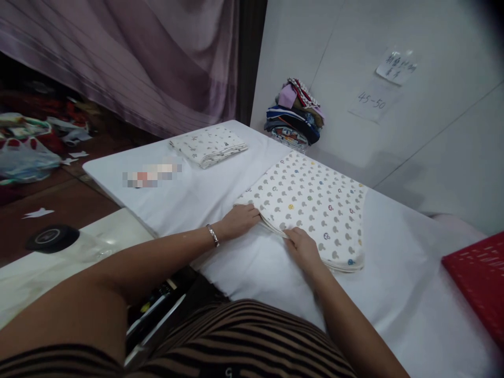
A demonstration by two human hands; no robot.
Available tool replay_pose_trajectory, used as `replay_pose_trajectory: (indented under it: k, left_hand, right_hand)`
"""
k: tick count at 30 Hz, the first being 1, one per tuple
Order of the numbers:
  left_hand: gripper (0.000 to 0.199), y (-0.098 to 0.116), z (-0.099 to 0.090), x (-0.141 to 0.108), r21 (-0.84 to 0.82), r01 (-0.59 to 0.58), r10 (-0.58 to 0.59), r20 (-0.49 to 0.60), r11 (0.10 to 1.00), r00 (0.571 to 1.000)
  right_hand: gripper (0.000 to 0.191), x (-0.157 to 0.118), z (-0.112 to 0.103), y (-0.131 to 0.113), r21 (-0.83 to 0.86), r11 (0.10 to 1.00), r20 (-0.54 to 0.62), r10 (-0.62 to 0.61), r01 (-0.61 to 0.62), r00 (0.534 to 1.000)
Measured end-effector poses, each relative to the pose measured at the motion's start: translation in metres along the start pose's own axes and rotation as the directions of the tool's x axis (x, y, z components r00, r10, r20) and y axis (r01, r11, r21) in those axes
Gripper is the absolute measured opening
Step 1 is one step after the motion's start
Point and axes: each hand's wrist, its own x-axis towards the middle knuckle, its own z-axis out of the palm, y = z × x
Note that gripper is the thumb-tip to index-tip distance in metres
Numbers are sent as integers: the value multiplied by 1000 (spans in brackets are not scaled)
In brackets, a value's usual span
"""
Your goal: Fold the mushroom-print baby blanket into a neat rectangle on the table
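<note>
Nearest, a striped top (252, 341) is seen. Beyond it, the cloth (311, 207) is laid on the table (397, 252), its near edge pinched by the left hand (241, 220) and right hand (304, 247). Layers are apparently being aligned; an even grip seems called for.

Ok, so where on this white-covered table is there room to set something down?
The white sheet shows bare between the grey-motif cloth and the red patterned object at right, and a narrower strip separates the grey-motif cloth from the folded printed cloth. It's crowded at the grey-motif cloth's near edge: left hand and right hand are there.
</note>
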Motion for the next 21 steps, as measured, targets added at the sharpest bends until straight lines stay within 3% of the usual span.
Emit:
replay_pose_trajectory:
  k: [5,12,21]
  left_hand:
    - [23,2,7,-16,13,44,-44,-50,999,998]
    - [22,4,9,-15,-35,152,-154,-64,988,986]
    - [21,4,16,-18,-67,127,-132,-78,990,988]
  right_hand:
    - [32,-2,6,-3,-150,986,7,-67,67,998]
    - [31,-3,10,-11,-242,967,-48,-93,79,994]
    - [37,34,20,-42,-266,947,-6,-188,180,982]
